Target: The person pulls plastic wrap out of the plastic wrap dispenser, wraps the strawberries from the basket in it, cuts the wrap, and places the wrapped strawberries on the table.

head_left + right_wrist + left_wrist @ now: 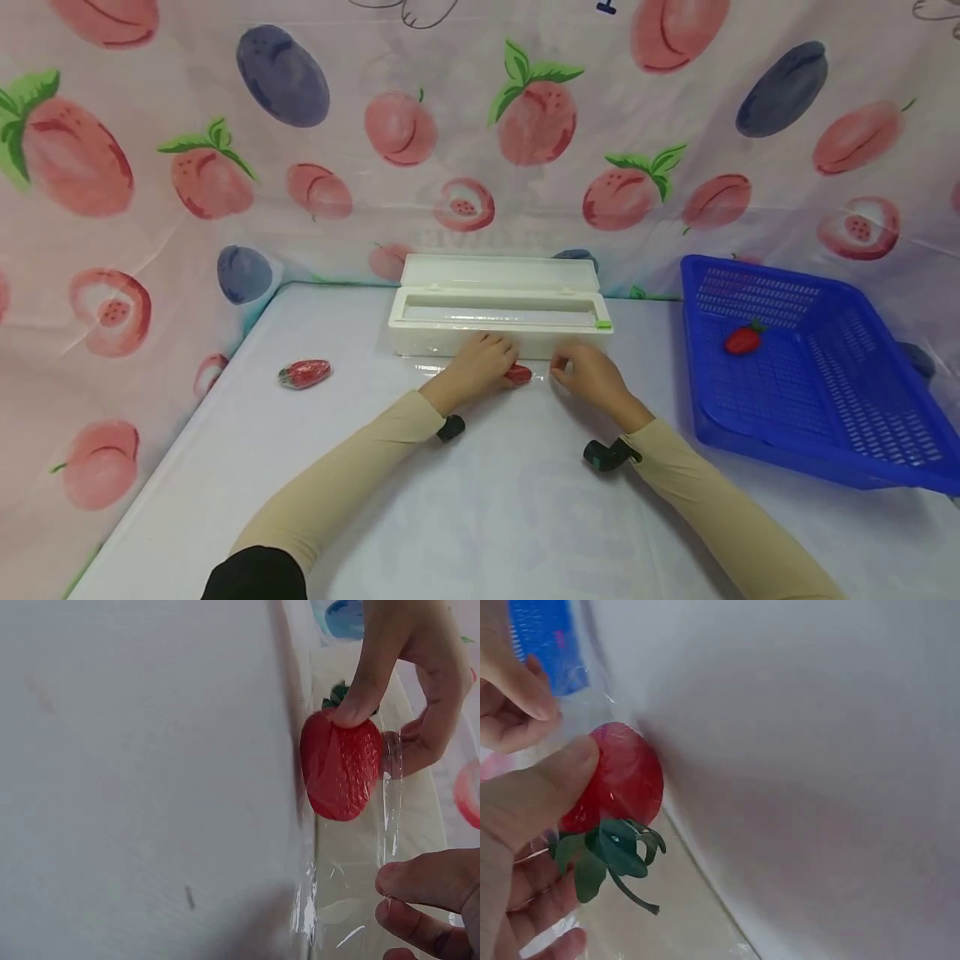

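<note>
My left hand (478, 360) grips a red toy strawberry (626, 772) with green leaves, thumb on its side. Clear cling film (307, 911) lies over the fruit, wrinkled and shiny, and stretches toward my right hand (592, 377). There the thumb and forefinger (412, 881) pinch the film's edge, a short way from the fruit's tip. Both hands are right at the front of a white cling film dispenser (427, 342), whose lid (498, 272) stands up at the back. A small green piece (603, 325) sits at the dispenser's right end.
On the left of the white table (360, 508) lies another strawberry (304, 373), wrapped in shiny film. To the right stands a blue plastic basket (757, 450) with one strawberry (742, 339) inside. A fruit-print cloth (450, 75) hangs behind the table.
</note>
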`<state>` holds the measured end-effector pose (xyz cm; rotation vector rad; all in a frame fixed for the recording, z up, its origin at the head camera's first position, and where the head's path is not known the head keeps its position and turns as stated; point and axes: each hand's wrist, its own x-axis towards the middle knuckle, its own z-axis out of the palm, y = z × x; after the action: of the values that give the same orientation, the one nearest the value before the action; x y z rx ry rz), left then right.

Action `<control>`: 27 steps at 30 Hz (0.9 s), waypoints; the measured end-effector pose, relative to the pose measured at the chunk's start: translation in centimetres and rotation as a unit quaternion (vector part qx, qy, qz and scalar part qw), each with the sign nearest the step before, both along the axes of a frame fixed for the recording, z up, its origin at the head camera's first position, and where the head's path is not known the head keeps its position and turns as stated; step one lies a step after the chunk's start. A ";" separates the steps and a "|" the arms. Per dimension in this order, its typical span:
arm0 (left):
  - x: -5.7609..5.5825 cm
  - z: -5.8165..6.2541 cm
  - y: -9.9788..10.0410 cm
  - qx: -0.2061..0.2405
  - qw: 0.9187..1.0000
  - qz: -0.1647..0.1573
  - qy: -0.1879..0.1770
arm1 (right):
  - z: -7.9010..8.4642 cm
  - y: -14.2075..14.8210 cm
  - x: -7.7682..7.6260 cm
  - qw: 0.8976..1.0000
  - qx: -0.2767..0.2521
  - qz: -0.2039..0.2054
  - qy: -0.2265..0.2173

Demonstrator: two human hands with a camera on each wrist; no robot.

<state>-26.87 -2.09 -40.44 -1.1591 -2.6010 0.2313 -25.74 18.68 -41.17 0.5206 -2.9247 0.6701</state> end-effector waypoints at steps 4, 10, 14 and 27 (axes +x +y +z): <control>0.3 0.6 -0.2 0.025 0.998 0.012 -0.061 | 0.7 0.0 0.1 1.000 0.008 -0.009 -0.008; 0.8 1.1 -0.7 0.039 0.996 0.001 -0.083 | 1.1 0.3 0.0 0.999 0.004 -0.032 0.035; 1.0 1.6 -1.1 0.054 0.992 0.006 -0.113 | 1.3 -0.3 1.0 0.992 -0.009 0.028 0.122; 1.4 2.8 -1.6 0.101 0.985 -0.025 -0.141 | 2.2 -2.2 0.9 0.986 -0.045 0.161 -0.023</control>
<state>-25.44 -3.73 -37.64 -1.2588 -2.7494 -0.2187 -24.87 16.45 -39.01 0.9913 -2.8602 0.8547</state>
